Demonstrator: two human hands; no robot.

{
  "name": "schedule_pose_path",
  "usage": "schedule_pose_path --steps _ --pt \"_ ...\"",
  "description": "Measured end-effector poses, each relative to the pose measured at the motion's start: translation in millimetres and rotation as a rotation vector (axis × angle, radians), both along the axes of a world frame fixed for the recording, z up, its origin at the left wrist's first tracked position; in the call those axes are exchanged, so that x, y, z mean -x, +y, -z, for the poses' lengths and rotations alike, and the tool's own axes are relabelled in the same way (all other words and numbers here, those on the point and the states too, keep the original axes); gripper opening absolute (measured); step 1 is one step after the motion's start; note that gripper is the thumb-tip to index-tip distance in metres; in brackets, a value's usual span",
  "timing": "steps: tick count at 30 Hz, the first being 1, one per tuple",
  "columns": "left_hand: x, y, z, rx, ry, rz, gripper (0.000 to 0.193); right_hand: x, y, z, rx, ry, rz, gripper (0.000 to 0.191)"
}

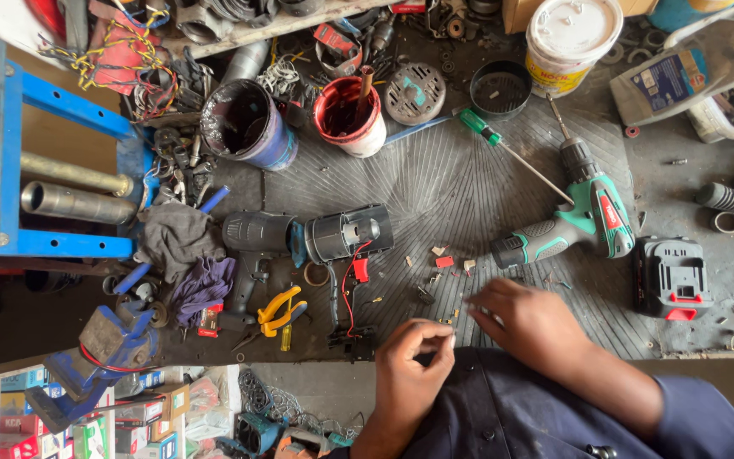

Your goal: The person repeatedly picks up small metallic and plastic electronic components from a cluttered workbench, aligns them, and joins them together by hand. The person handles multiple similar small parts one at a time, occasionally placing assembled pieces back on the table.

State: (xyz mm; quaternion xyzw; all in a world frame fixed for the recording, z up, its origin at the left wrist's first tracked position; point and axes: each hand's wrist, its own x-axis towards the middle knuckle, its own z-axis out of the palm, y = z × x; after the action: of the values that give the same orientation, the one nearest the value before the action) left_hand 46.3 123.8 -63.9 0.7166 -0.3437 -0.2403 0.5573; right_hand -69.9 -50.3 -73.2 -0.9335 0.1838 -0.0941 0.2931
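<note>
- Near the bottom edge of the ribbed black mat [469, 195], the left hand [414, 361] is curled, thumb and forefinger pressed together at the tips; whatever sits between them is too small to make out.
- At about two o'clock from it, just beside, the right hand [524, 319] lies knuckles up on the mat, its fingers [479, 299] bent down and bunched toward the small parts; I cannot tell whether they grip one.
- At eleven o'clock from the right hand lie the small parts [445, 259]: a scatter of tiny red, white and dark bits, loose on the mat.
- At nine o'clock from those parts rests the opened drill [346, 242], a black casing with its round motor showing, red and black wires trailing down its handle.
- Just beside it at nine o'clock lies a second black drill shell [252, 242].
- Below these, yellow-handled pliers [278, 310] rest open.
- At one o'clock from the right hand, a green cordless drill [579, 221] lies on its side, bit fitted.
- At three o'clock, well apart, sits a black battery pack [671, 276] with red tabs.
</note>
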Motion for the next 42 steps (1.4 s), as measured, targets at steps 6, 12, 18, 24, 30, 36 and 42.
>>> schedule_pose_path --steps 6,12,18,24,30,36,42 --pt "-8.0 5.4 2.8 -0.026 0.055 -0.043 0.014 -45.6 -6.1 2.2 0.398 -0.005 -0.117 0.026" --pt "-17.3 8.6 8.8 0.029 0.122 -0.080 0.015 -65.1 -5.6 4.5 0.446 0.031 -0.169 0.030" --pt "-24.9 5.4 24.3 0.041 0.208 -0.114 0.014 -68.0 -8.6 12.2 0.447 0.045 -0.170 0.021" --pt "-27.4 6.9 43.5 0.150 0.522 -0.095 0.015 -59.3 -8.2 17.3 0.267 -0.080 -0.162 0.013" --pt "-29.3 10.0 42.9 0.232 0.562 -0.011 0.015 -40.4 -11.7 11.2 0.027 -0.197 -0.058 0.015" --pt "-30.2 13.7 43.1 0.262 0.566 0.005 0.013 -15.9 -16.3 2.4 -0.009 -0.083 0.041 0.015" --pt "-31.9 18.2 44.6 0.217 0.573 -0.021 0.013 -2.3 -13.0 6.5 0.036 0.015 0.096 0.016"
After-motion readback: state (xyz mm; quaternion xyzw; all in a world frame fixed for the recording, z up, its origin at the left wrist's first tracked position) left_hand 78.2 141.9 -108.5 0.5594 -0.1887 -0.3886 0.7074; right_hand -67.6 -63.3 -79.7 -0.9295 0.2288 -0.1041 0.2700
